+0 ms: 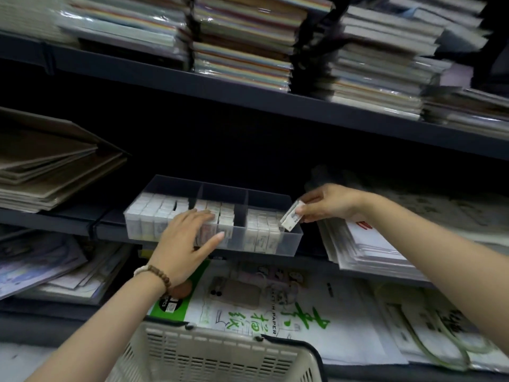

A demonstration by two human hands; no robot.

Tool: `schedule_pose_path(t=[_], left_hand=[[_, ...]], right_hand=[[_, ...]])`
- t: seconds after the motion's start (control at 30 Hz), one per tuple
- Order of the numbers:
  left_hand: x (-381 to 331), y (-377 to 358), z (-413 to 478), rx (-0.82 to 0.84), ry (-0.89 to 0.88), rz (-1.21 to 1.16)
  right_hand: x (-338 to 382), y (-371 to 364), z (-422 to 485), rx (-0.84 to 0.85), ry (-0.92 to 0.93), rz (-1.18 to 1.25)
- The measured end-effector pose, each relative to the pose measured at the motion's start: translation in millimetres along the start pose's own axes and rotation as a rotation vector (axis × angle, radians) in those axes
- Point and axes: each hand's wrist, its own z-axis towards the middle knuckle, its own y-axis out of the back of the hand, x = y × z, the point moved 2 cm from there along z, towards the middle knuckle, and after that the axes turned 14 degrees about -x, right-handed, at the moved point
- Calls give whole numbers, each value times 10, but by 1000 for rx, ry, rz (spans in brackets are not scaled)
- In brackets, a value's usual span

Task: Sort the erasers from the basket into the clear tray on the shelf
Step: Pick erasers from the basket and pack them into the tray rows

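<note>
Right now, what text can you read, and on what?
"PAPER": sideways on the white paper pack below the tray; the word before it is unclear.
Green brush characters, same pack: unsure.
Labels on the erasers in the tray and on the held eraser: too blurred.
Black round sticker: too blurred.

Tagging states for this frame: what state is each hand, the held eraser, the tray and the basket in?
left hand, open, laid flat on the stocked erasers in the middle compartment.
right hand, pinches one eraser.
eraser, held tilted at the tray's right end, not yet seated.
clear tray, three compartments, each partly filled with rows.
basket, below the tray, contents out of view.
</note>
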Motion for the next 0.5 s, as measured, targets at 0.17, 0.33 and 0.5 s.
schedule_pose_path(t=[0.17, 0.33, 0.5], left_hand=[[60, -40, 0, -39, 0, -37], [78, -57, -17, -40, -19, -24], [75, -59, -32, -40, -24, -13]], right_hand=[[58, -74, 197, 84, -33, -141], [96, -102, 216, 106, 47, -257], [105, -126, 142, 66, 197, -498]])
